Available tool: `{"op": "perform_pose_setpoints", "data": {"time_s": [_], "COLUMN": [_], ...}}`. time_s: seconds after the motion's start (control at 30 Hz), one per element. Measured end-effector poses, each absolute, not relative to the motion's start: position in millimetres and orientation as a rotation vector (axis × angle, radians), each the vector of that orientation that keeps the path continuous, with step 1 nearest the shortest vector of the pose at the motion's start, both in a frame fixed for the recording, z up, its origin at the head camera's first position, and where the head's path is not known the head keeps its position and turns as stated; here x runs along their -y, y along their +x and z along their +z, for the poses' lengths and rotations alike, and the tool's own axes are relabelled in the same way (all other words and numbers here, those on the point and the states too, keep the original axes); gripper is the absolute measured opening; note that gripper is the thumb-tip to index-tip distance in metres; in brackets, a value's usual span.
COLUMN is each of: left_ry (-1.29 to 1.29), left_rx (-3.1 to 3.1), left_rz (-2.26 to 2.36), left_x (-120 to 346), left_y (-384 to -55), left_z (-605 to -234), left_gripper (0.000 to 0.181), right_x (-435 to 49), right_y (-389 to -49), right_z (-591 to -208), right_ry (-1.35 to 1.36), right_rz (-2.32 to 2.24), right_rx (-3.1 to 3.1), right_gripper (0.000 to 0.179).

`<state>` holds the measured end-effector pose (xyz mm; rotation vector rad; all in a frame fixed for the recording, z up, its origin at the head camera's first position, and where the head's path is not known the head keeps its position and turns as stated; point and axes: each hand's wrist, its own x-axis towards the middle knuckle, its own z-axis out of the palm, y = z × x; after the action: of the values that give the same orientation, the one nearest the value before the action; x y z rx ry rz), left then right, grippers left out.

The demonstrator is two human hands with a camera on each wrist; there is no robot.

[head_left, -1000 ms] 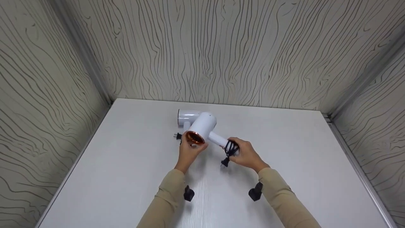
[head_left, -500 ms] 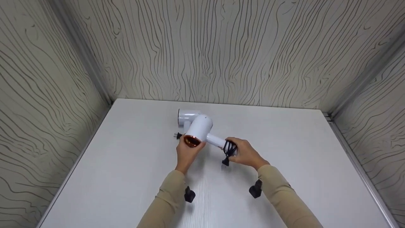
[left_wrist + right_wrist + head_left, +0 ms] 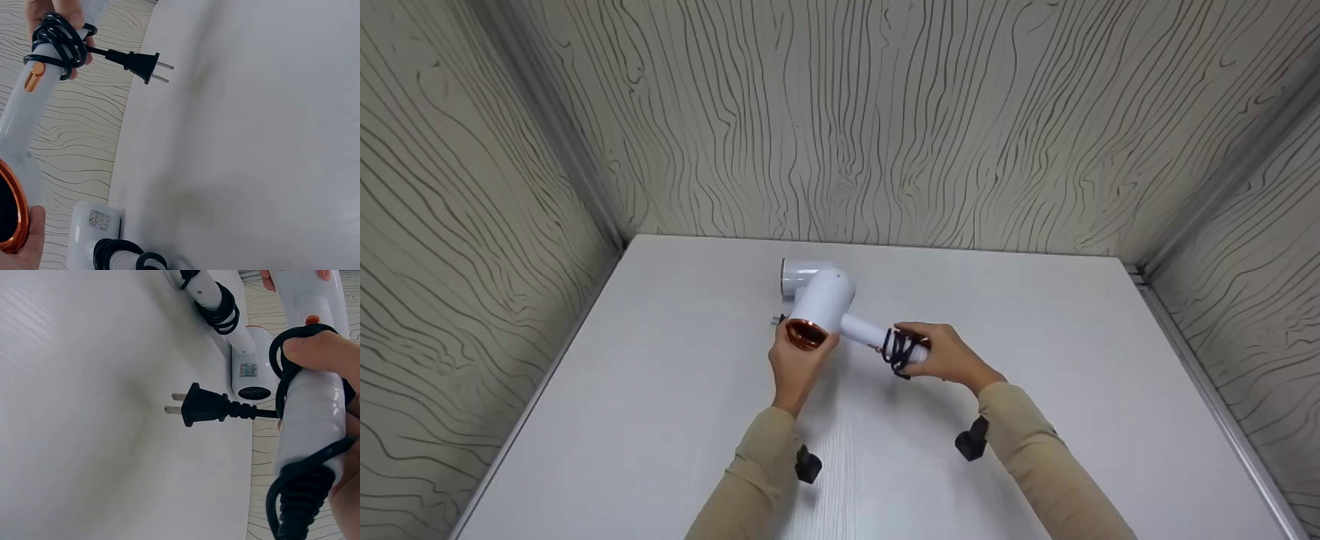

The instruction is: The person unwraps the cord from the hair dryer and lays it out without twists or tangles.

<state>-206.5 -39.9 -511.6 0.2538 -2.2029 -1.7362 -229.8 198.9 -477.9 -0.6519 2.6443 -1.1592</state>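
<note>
A white hair dryer (image 3: 825, 294) with a copper-coloured nozzle rim is held up between both hands, nozzle toward me. My left hand (image 3: 795, 371) grips the barrel at the rim, thumb and fingers on opposite sides. Around the lower handle curl the fingers of my right hand (image 3: 949, 352), the thumb pressing on the wound black cord (image 3: 288, 374) in the right wrist view. From that cord a two-pin plug (image 3: 138, 64) sticks out in the left wrist view. Behind lies a second white hair dryer (image 3: 802, 276) on the table, partly hidden by the held one.
The white table (image 3: 682, 360) is bounded by a wood-grain panel (image 3: 840, 135) at the back and similar panels at both sides. The second dryer's plug (image 3: 778, 319) shows just beyond my left hand. Black wrist devices (image 3: 808, 465) hang under both sleeves.
The held hair dryer has shifted slightly left and its handle has rolled, so its plug no longer shows in the head view. The second hair dryer stays put.
</note>
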Motion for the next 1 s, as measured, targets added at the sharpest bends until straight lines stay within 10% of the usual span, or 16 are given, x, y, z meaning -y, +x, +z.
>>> {"op": "perform_pose_setpoints", "data": {"time_s": [1.0], "left_ry": [0.357], "left_rx": [2.093], "left_rz": [-2.313], "left_x": [56.3], "left_y": [-213.0], "left_z": [-498.8], "left_gripper": [0.052], "right_x": [-195.2], "right_y": [-229.3], "right_z": [-478.1], "right_ry": [-0.747], "right_rz": [-1.207], "right_rx": [-2.782], "right_gripper": [0.047]}}
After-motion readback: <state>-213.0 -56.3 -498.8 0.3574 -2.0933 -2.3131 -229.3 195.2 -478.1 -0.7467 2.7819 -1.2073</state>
